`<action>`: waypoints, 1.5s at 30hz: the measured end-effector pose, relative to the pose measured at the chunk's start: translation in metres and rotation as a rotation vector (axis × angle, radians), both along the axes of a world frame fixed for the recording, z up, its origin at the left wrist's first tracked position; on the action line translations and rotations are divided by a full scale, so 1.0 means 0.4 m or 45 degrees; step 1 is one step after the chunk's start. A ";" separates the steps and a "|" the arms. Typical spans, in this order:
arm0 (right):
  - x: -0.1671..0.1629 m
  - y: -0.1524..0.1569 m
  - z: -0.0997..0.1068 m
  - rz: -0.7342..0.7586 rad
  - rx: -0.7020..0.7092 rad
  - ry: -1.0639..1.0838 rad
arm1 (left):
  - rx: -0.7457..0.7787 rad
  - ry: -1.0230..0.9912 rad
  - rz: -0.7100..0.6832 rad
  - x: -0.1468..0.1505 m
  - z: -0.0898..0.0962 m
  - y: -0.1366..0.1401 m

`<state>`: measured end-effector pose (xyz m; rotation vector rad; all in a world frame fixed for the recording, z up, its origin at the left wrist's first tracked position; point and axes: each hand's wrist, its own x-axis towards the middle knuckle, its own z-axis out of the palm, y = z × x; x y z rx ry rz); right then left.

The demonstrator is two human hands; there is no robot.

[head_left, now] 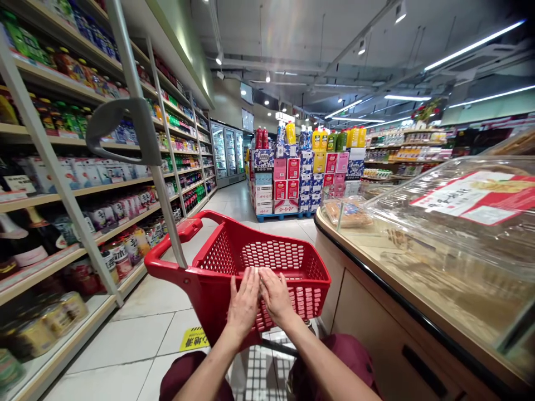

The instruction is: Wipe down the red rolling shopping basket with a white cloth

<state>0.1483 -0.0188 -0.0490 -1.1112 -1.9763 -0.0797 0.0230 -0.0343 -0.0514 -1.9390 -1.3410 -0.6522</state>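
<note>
A red plastic shopping cart basket (pixel 307 284) with perforated sides stands in front of my knees; its visible inside holds nothing. My left hand (pixel 243 303) lies against the near side of the basket, fingers stretched up to the rim. Beside it, my right hand (pixel 276 295) rests on the same side, fingers extended and fingertips at the rim. The two hands nearly touch at the index fingers. Neither hand holds a separate item. From the cart's left end rises a metal pole (pixel 165 200) with a grey plastic grip (pixel 144 131).
Drink shelves (pixel 96 145) line the left side. A wooden counter (pixel 359 312) with clear food packages (pixel 468 206) stands close at right. Ahead is a stack of drink cartons (pixel 288 178) on a blue pallet. A yellow floor sticker (pixel 194 338) lies left of the cart.
</note>
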 end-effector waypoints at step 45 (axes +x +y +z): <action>0.208 0.026 -0.088 -0.357 0.033 -0.117 | -0.344 -0.073 0.252 0.004 0.018 -0.043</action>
